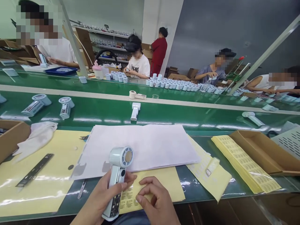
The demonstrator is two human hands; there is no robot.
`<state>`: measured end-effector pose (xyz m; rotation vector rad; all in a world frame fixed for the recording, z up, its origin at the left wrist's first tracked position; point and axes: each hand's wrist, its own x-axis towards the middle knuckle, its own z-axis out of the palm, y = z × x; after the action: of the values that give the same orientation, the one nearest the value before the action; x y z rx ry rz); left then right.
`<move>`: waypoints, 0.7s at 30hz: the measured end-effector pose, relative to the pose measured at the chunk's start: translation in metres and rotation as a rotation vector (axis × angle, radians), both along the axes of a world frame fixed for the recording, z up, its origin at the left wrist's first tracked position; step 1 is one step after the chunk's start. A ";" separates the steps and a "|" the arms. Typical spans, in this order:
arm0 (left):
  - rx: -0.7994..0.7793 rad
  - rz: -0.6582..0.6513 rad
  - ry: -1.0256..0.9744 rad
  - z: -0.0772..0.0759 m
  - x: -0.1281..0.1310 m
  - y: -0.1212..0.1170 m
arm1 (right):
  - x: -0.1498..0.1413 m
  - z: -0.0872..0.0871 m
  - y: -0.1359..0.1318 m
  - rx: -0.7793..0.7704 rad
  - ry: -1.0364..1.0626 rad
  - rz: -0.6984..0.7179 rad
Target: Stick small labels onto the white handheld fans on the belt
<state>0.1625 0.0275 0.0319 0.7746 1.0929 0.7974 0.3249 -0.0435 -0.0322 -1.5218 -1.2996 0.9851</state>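
My left hand (103, 195) grips a small white handheld fan (118, 175) by its handle, round head pointing away from me. My right hand (156, 200) rests beside it on a yellow sticker sheet (164, 182), fingertips pinched at the sheet's labels close to the fan handle. Whether a label is between the fingers cannot be told. A stack of white paper sheets (145, 145) lies just beyond the fan.
More fans (135, 111) lie on the green conveyor belt (178, 117). A dark metal ruler (35, 170), tweezers (82, 189) and a white cloth (38, 134) sit left. Yellow label sheets (243, 162) and cardboard boxes (264, 150) sit right. Several people work across the belt.
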 end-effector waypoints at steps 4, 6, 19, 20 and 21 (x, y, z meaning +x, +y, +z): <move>0.063 -0.066 0.065 -0.019 -0.001 0.000 | -0.005 -0.008 -0.003 0.223 -0.270 0.015; 0.063 -0.080 0.077 -0.023 -0.002 0.001 | -0.003 -0.009 -0.003 0.252 -0.277 0.034; -0.086 0.084 -0.077 0.017 0.011 0.001 | -0.006 0.062 0.020 0.119 0.437 0.121; -0.122 0.135 -0.087 0.018 0.012 0.003 | -0.010 0.070 0.024 0.120 0.414 0.127; -0.155 0.188 -0.092 0.018 0.012 0.004 | -0.013 0.077 0.029 0.110 0.381 0.131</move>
<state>0.1745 0.0320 0.0498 0.5049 1.1410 0.8858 0.3117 -0.0147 0.0447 -1.1098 -1.1670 1.1990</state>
